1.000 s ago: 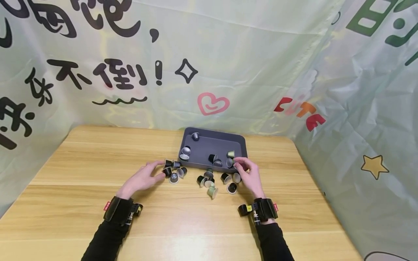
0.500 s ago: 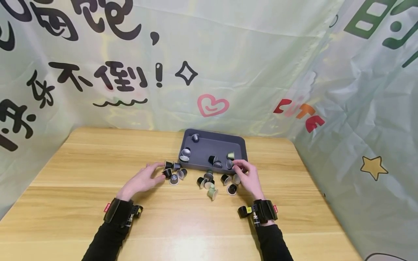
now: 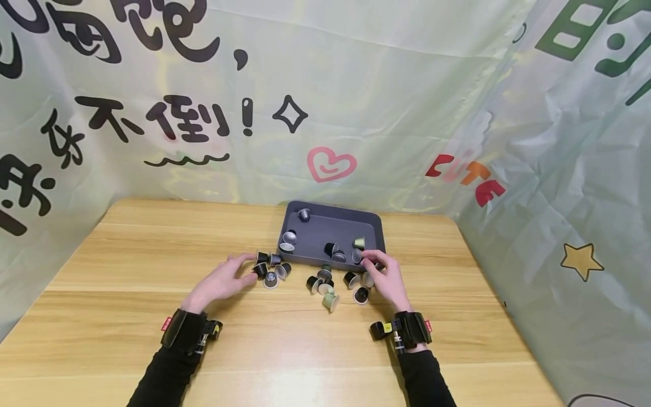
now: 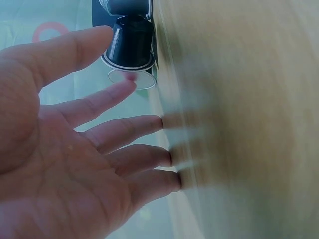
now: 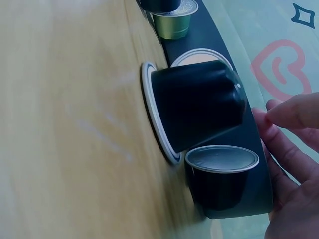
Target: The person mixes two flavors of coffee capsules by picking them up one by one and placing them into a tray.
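Observation:
Coffee capsules lie in a dark grey tray (image 3: 335, 223) and in loose groups before it. My left hand (image 3: 221, 281) is by the left group, fingers loosely extended. Its thumb touches a black capsule (image 4: 132, 42), and the index fingertip meets the pale lid of another capsule (image 4: 142, 79). At the tray's front right, my right hand (image 3: 389, 280) pinches a capsule with a silvery lid (image 3: 357, 256) between thumb and index finger. In the right wrist view the tray wall hides that capsule. A green capsule (image 3: 359, 243) lies just behind it.
Several capsules, among them a pale green one (image 3: 331, 301), lie in front of the tray. A black capsule (image 5: 197, 107) on its side and another capsule (image 5: 219, 179) sit below the right hand. The wooden table (image 3: 152, 237) meets a printed cloth (image 3: 407, 102) behind.
My right hand has shifted slightly left with the silvery-lidded capsule over the tray's front edge, then stayed nearly still. The left hand keeps its place by the left group.

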{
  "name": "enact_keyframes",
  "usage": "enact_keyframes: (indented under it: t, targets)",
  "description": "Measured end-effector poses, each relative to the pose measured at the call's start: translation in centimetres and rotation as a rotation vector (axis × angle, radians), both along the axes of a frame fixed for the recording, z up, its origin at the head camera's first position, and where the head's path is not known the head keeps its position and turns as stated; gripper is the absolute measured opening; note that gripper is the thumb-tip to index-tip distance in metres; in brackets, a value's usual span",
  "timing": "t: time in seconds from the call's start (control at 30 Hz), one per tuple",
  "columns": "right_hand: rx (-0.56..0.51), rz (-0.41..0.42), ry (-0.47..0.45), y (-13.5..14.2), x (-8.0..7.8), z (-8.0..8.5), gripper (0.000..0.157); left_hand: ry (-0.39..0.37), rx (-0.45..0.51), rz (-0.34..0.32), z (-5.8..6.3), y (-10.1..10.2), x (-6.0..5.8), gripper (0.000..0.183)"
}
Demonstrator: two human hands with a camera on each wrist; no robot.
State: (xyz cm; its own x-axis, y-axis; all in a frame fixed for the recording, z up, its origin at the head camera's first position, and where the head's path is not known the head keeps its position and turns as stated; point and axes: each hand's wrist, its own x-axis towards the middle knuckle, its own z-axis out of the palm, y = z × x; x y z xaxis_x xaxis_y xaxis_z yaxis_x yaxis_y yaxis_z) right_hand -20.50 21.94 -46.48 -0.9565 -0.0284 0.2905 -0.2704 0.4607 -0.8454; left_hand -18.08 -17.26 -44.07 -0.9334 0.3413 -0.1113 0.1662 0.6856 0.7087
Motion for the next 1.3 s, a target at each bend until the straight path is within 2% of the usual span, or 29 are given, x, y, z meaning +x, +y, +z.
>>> enact_keyframes:
  t: [0.47,0.7,0.97,1.3]
  targets:
    - [0.028,0.01,0.037,-0.1,0.3,-0.1,0.017,0.0,-0.003,-0.004,-0.1,0.1,0.4,0.058]
    - [0.03,0.005,0.022,0.0,0.4,0.0,0.017,-0.009,-0.005,-0.006,0.0,0.2,0.6,0.058]
    - [0.045,0.026,-0.027,-1.4,2.4,3.7,0.019,-0.003,-0.004,-0.011,-0.1,0.3,0.6,0.059]
    - [0.04,0.029,-0.047,-1.6,2.5,3.7,0.019,-0.006,0.002,-0.021,-0.1,0.2,0.6,0.058]
